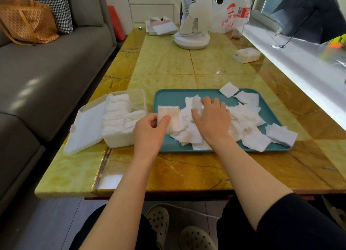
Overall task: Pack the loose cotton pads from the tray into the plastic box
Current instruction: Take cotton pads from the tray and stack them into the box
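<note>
Yellow marble-patterned table (pixel 187 174) carries a teal tray (pixel 168 96) with the loose cotton pads (pixel 249 118) heaped across its middle and right, some overhanging the rim. Just left of it stands the plastic box (pixel 119 139), lid (pixel 84 130) flopped open, already lined with rows of pads. The left hand (pixel 148 130) pinches a held pad (pixel 169 116), whether 1 or a thin stack I cannot tell, over the tray's left edge, near the box. The right hand (pixel 213 118) lies curled on the heap, fingertips seeming to nip a raised pad (pixel 192 102). Done well, I judge, each new pad goes square onto the held one, edges aligned, before the batch slides upright into the box's unfilled far corner without crumpling neighbouring rows.
</note>
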`<state>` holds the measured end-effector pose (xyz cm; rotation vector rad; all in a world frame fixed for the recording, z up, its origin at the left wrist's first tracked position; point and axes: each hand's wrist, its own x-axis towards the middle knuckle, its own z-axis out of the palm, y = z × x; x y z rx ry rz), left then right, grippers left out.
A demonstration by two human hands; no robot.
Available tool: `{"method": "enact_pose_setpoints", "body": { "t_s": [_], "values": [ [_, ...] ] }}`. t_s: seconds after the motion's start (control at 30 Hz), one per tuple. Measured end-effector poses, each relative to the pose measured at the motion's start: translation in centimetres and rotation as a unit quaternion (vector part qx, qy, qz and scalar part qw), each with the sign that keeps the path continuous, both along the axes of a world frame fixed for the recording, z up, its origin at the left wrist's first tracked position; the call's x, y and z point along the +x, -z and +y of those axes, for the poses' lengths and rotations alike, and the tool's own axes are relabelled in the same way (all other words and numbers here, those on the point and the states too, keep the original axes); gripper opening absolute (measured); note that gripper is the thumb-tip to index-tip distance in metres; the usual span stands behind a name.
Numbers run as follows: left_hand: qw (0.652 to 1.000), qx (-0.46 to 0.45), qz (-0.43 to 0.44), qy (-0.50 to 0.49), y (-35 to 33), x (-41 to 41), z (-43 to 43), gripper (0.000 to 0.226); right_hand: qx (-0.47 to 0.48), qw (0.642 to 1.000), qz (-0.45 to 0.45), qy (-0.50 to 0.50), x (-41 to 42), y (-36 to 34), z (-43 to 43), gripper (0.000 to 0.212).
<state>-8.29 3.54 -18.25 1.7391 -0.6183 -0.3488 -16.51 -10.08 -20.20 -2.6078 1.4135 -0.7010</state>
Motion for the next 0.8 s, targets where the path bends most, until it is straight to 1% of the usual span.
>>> {"method": "enact_pose_setpoints", "body": {
  "t_s": [0.07, 0.23, 0.3, 0.37, 0.43, 0.57, 0.63, 0.7, 0.77, 0.8],
  "values": [
    [1.0, 0.002, -0.001, -0.002, -0.1, 0.0, -0.1, 0.025, -0.008, 0.999, -0.022, -0.022, -0.1, -0.1, -0.1, 0.035],
    [1.0, 0.005, 0.009, -0.015, -0.1, 0.1, -0.1, 0.022, -0.03, 0.989, -0.13, -0.065, 0.0, -1.1, 1.1, 0.026],
    [1.0, 0.007, 0.018, -0.023, -0.1, 0.2, -0.2, 0.022, -0.004, 0.983, -0.166, -0.078, -0.3, -1.8, 1.6, 0.025],
    [0.999, 0.008, 0.026, -0.028, -0.2, 0.2, -0.2, 0.024, 0.04, 0.98, -0.182, -0.076, -0.7, -2.2, 1.7, 0.024],
    [0.999, 0.009, 0.026, -0.029, -0.2, 0.1, -0.1, 0.024, 0.066, 0.984, -0.155, -0.063, -1.1, -2.4, 1.6, 0.024],
    [0.999, 0.015, 0.019, -0.03, -0.1, 0.2, 0.0, 0.023, 0.076, 0.995, -0.052, -0.029, -2.0, -2.4, 1.5, 0.022],
    [0.999, 0.019, 0.02, -0.027, -0.1, 0.2, 0.0, 0.019, 0.123, 0.992, 0.005, -0.005, -2.6, -2.5, 1.4, 0.02],
    [0.999, 0.024, 0.016, -0.025, -0.1, 0.2, 0.0, 0.018, 0.195, 0.979, 0.058, 0.014, -3.2, -2.5, 1.4, 0.018],
    [0.999, 0.026, 0.013, -0.022, 0.0, 0.1, 0.0, 0.02, 0.222, 0.972, 0.071, 0.03, -3.6, -2.5, 1.2, 0.016],
    [0.999, 0.025, 0.014, -0.018, 0.0, 0.1, 0.1, 0.017, 0.208, 0.976, 0.056, 0.03, -3.7, -2.4, 0.9, 0.02]
  ]
}}
